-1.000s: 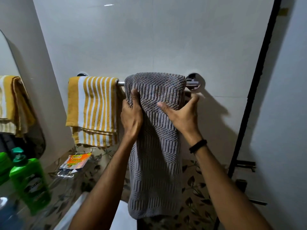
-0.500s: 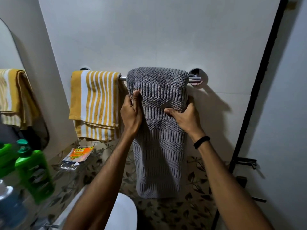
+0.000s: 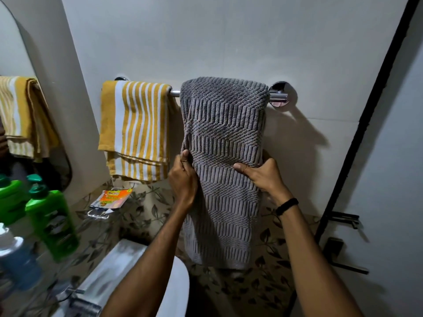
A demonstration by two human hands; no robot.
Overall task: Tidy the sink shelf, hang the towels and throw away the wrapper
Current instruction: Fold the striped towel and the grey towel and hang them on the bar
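Note:
A grey ribbed towel [image 3: 223, 124] hangs over the chrome towel rail [image 3: 278, 97] on the wall. My left hand [image 3: 183, 179] pinches its left edge about halfway down. My right hand [image 3: 263, 175] grips its right edge at the same height. A yellow and white striped towel [image 3: 136, 129] hangs folded on the left part of the same rail. An orange wrapper [image 3: 112, 197] lies on the glass sink shelf [image 3: 98, 216] below the striped towel.
A green pump bottle [image 3: 52, 223] and a blue bottle [image 3: 18, 259] stand on the shelf at the left, beside a mirror [image 3: 13, 53]. A white toilet [image 3: 137, 282] sits below my arms. A black-framed door [image 3: 366, 124] with its handle [image 3: 343, 259] is at the right.
Both hands have slid down the grey towel's edges, from near the rail to about halfway down. The view has tilted so the rail sits higher up.

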